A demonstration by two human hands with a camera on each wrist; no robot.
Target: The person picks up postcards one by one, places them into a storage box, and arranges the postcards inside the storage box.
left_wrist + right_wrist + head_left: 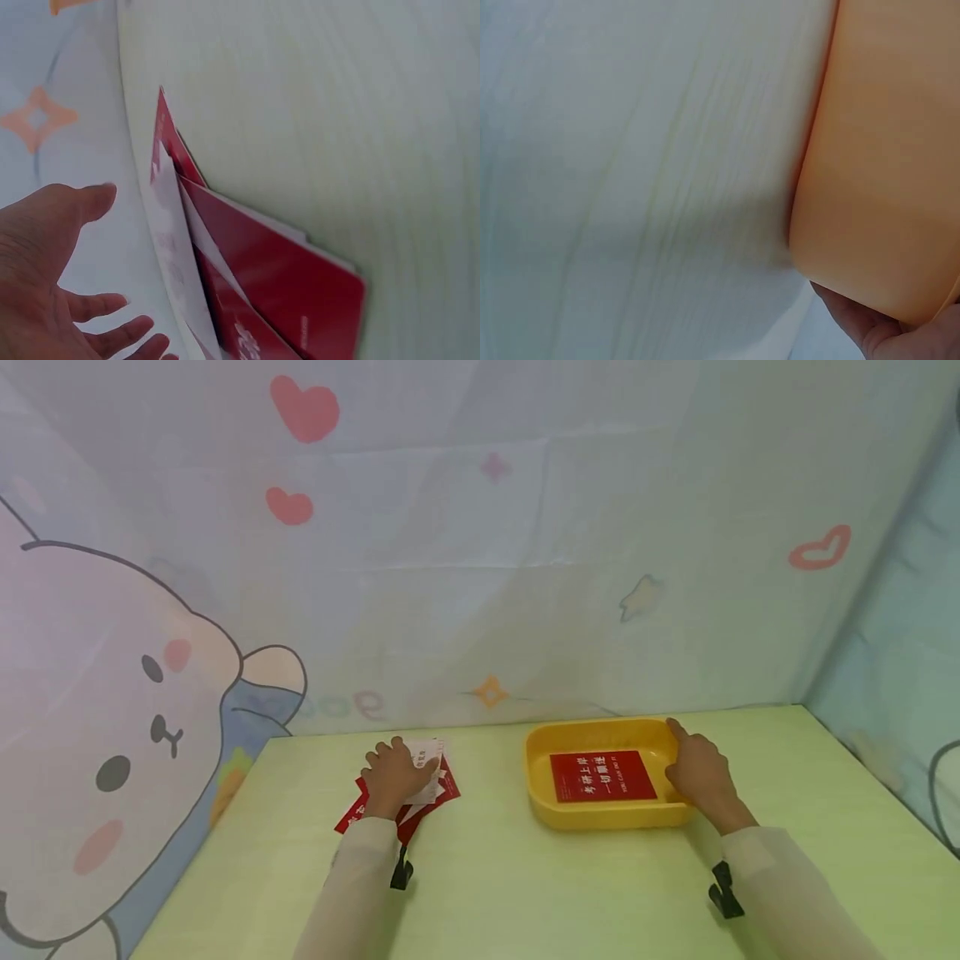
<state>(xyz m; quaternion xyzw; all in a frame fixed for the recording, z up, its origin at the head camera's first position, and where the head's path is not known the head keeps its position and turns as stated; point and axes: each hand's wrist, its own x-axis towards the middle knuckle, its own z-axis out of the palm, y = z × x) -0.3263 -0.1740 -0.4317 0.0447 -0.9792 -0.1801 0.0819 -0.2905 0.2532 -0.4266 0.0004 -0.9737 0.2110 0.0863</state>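
Note:
A yellow plastic tray (611,817) stands on the right half of the table, with one red card (637,777) bearing white writing lying flat inside. My right hand (705,777) grips the tray's right end; in the right wrist view, fingers (851,319) curl against its outer wall. On the left lies a loose, overlapping pile of red cards (292,277) with a white card (176,247) on top. Over that pile hovers my left hand (393,777), its fingers spread and loosely bent, holding nothing. The left wrist view shows a gap between hand and cards.
The pale wood-grain table (495,893) ends at a printed cloth (465,610) hanging behind it. Another cloth hangs on the right, where a dark cable (934,785) loops near the table edge. Black straps (724,893) dangle below both wrists.

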